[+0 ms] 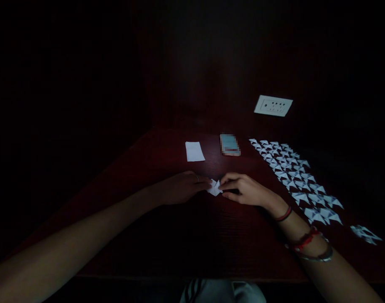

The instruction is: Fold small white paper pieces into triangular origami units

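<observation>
As fingertips meet mid-desk (186, 240), left hand (180, 188) and right hand (246, 190) each pinch small paper piece (214, 187), half-folded, resting on wood. Many folded pieces (293, 176) already lie in rows at right; blank slip (194, 151) behind, not yet folded.

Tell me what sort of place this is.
Probably a dim indoor desk nook: a dark red wooden table, a wall socket plate behind it, rows of folded paper pieces at the right. The left hand and right hand pinch one small piece.
</observation>
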